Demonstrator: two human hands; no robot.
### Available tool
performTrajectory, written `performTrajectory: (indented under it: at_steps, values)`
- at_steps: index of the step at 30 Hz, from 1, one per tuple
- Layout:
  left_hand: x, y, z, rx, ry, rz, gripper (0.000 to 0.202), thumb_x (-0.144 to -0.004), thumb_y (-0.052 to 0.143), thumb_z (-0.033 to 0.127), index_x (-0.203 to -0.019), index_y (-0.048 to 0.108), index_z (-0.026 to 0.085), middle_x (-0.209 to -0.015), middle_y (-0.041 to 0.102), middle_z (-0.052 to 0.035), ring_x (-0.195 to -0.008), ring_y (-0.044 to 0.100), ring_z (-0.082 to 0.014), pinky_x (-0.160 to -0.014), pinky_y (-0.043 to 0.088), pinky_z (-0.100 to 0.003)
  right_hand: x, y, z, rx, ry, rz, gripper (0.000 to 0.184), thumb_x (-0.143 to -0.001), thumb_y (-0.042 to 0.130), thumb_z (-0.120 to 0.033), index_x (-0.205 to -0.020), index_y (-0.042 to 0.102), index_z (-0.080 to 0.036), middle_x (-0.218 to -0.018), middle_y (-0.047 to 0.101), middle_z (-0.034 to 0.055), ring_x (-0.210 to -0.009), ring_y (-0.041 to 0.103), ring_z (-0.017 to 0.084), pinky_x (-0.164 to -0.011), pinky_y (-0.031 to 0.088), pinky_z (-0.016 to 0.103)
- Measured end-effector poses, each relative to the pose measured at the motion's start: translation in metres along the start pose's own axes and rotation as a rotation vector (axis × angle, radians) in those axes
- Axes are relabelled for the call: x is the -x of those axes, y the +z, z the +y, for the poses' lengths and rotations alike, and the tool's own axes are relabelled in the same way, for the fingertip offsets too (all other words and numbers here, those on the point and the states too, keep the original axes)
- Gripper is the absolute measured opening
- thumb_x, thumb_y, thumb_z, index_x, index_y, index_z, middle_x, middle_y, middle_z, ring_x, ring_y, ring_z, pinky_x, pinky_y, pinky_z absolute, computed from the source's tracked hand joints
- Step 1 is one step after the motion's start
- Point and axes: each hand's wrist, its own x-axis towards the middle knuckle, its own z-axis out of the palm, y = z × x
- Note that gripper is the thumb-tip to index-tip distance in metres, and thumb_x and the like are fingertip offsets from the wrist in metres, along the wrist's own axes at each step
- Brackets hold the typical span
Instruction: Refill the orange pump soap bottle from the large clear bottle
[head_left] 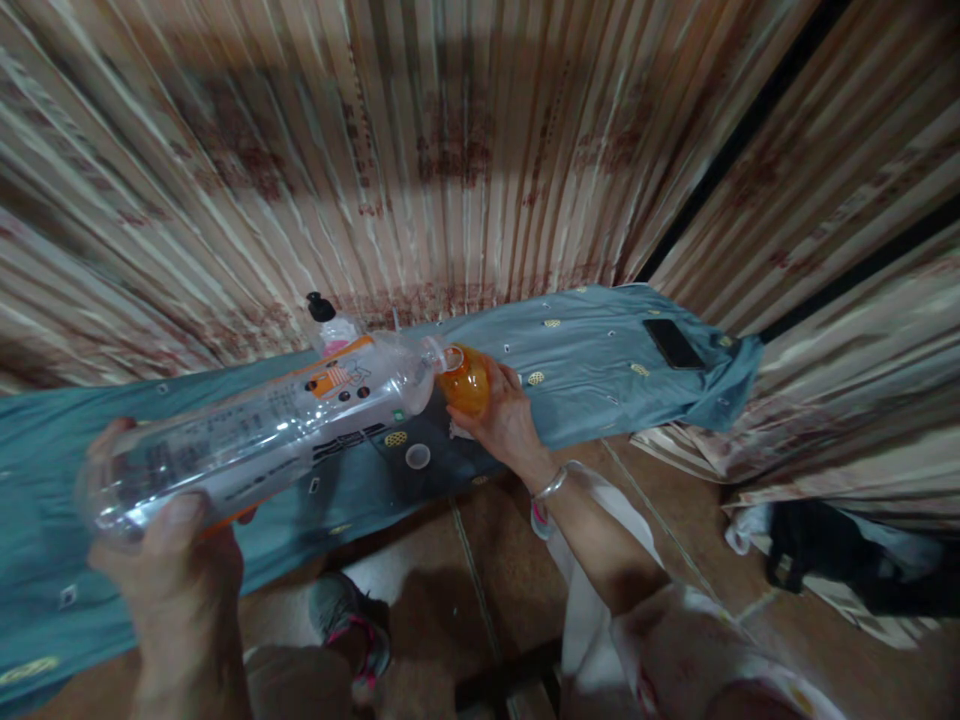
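Note:
My left hand (172, 570) is wrapped around the base of a large clear plastic bottle (247, 440) with a white and orange label. The bottle is tilted almost level, its neck pointing right. In my right hand (502, 415), which wears a silver bangle on the wrist, is a small translucent orange bottle (466, 382). The necks of the two bottles meet or nearly meet; whether liquid passes between them cannot be made out. Below them, a small round whitish cap (418, 457) lies on the cloth. Behind the large bottle stands a clear container with a black top (321, 307), partly hidden.
A blue-green patterned cloth (570, 350) covers the long narrow surface. A dark phone (673, 343) lies at its right end. Striped curtains (480, 150) hang right behind. Tiled floor, a shoe (349, 620) and dark fabric (832, 555) are lower down.

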Motion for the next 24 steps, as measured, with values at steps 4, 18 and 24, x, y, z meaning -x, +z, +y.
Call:
performTrajectory:
  at_steps: [4,18,24]
  values:
    - [0.0002,-0.0006,-0.0005,0.007,-0.015,0.005,0.076,-0.048,0.076,0.033,-0.124,0.065,0.033,-0.110,0.061,-0.0033,-0.079,0.055,-0.0206,-0.042,0.046,-0.023,0.0002,0.0011,0.0010,0.001,0.000,-0.007,0.084,-0.075,0.077,-0.038,-0.144,0.037,-0.011,-0.127,0.063,0.0173,-0.120,0.056,0.031,-0.103,0.053,0.049]
    - [0.0001,-0.0023,-0.0018,0.027,-0.024,-0.003,0.078,-0.048,0.078,0.033,-0.126,0.065,0.033,-0.108,0.062,-0.0033,-0.079,0.055,-0.0195,-0.041,0.046,-0.022,-0.0008,-0.0014,-0.0019,-0.001,-0.003,0.020,0.079,-0.072,0.080,-0.035,-0.138,0.044,-0.011,-0.126,0.064,0.0167,-0.116,0.059,0.032,-0.102,0.054,0.048]
    - [-0.0008,-0.0061,-0.0044,-0.075,0.018,-0.002,0.080,-0.052,0.077,0.040,-0.131,0.062,0.033,-0.116,0.062,-0.0052,-0.088,0.059,-0.0224,-0.047,0.050,-0.024,-0.0007,-0.0015,-0.0017,-0.018,0.003,0.008,0.079,-0.074,0.079,-0.035,-0.139,0.043,-0.007,-0.126,0.064,0.0191,-0.119,0.057,0.032,-0.103,0.054,0.047]
